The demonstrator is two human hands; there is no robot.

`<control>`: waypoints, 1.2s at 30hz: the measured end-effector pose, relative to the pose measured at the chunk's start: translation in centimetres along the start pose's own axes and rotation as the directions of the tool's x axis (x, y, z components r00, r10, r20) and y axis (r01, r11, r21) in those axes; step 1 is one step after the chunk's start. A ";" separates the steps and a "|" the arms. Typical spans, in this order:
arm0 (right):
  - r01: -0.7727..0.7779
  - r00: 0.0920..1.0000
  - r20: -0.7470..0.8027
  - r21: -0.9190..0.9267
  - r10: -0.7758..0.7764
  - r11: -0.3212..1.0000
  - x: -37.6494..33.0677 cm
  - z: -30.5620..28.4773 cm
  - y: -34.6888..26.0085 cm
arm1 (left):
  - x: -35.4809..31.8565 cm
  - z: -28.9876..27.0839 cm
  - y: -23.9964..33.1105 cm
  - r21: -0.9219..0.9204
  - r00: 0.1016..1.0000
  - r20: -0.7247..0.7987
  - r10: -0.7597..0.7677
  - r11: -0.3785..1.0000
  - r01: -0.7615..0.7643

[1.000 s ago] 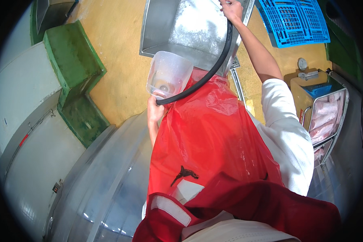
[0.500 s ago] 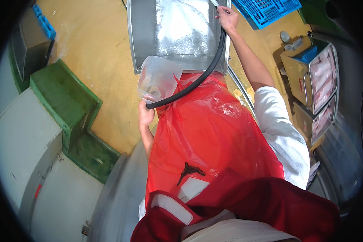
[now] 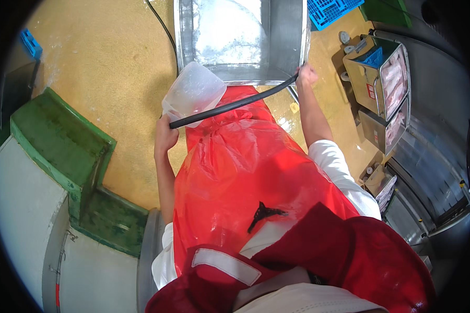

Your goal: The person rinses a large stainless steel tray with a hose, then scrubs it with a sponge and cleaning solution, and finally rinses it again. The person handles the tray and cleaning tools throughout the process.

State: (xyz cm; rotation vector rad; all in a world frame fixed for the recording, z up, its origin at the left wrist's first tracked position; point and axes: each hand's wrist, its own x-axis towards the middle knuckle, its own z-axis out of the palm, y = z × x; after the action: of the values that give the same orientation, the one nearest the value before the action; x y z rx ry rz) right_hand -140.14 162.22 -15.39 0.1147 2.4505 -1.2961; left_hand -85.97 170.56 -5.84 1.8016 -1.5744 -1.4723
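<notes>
A black hose [image 3: 235, 104] stretches in a shallow curve between my two hands, across the front of a red plastic apron [image 3: 230, 167]. My left hand [image 3: 165, 135] is closed round its left part. Right against that hand is a translucent plastic container [image 3: 196, 88], tilted; I cannot tell whether the fingers grip it too. My right hand [image 3: 307, 75], slightly blurred, closes on the hose by the near right corner of a steel tub [image 3: 287, 41]. Something white and wet [image 3: 230, 31] lies on the tub's bottom. The hose's end is hidden.
Green steps [image 3: 62, 138] rise at the left beside a pale wall [image 3: 26, 193]. Steel carts holding pinkish contents [image 3: 394, 83] stand at the right. A blue plastic crate [image 3: 331, 10] is at the far right. A thin dark cable [image 3: 163, 23] lies on the yellow floor [image 3: 109, 62].
My right hand has come nearer and down from the tub's right rim, and the hose is less bent. My left hand still holds the hose beside the container. The whole view has shifted.
</notes>
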 end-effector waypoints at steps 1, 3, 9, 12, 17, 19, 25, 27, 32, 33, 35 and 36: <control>-0.064 0.998 -0.025 -0.033 0.063 0.997 -0.5 -0.6 1.9 | 0.1 -0.6 -1.5 0.045 1.000 0.022 -0.001 0.999 0.000; -0.134 0.988 -0.083 -0.018 0.132 0.991 -0.3 -2.1 6.5 | 0.1 -2.3 -3.0 0.119 0.999 0.053 0.012 0.993 -0.019; -0.098 0.990 -0.117 -0.144 0.081 0.985 0.5 -2.7 8.0 | 0.7 -5.1 -3.7 0.231 0.994 0.084 0.073 0.969 -0.091; 0.117 0.993 -0.009 -0.053 -0.118 0.992 -4.7 0.3 -0.1 | 1.3 -5.5 -3.3 0.230 0.994 0.075 0.076 0.969 -0.091; 0.238 0.965 0.115 -0.009 -0.235 0.971 -6.9 3.3 -8.0 | 2.1 -6.2 -2.1 0.073 0.996 0.049 0.072 0.994 -0.076; 0.255 0.959 0.125 0.015 -0.254 0.967 -7.1 3.8 -9.5 | 2.3 -6.5 -1.1 0.110 0.996 0.059 0.069 0.991 -0.076; 0.311 0.931 0.175 0.073 -0.319 0.948 -9.0 5.1 -14.3 | 1.4 -5.6 -0.8 0.062 0.984 -0.017 0.180 0.982 -0.179; 0.363 0.907 0.177 0.137 -0.383 0.922 -9.3 5.6 -15.8 | 1.1 -5.1 -1.1 0.002 0.985 -0.030 0.168 0.986 -0.168; 0.441 0.851 0.177 0.270 -0.495 0.856 -10.6 6.6 -19.1 | 0.5 -4.3 -1.3 -0.073 0.990 -0.046 0.134 0.988 -0.137; 0.436 0.856 0.181 0.248 -0.484 0.865 -10.4 6.6 -18.8 | 0.4 -4.3 -1.2 -0.086 0.990 -0.050 0.131 0.987 -0.135; 0.425 0.869 0.181 0.202 -0.460 0.882 -8.9 6.2 -16.6 | 0.3 -4.4 -0.9 -0.110 0.990 -0.053 0.129 0.985 -0.134; 0.347 0.911 0.182 0.145 -0.370 0.927 -8.1 5.8 -15.1 | 0.3 -4.5 -0.6 -0.107 0.991 -0.050 0.127 0.986 -0.132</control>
State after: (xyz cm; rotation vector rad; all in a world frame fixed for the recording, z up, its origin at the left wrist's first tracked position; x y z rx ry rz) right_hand -134.54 149.60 -3.70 -0.4442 2.2893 -1.5071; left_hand -81.90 168.86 -4.57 1.6274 -1.5279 -1.4220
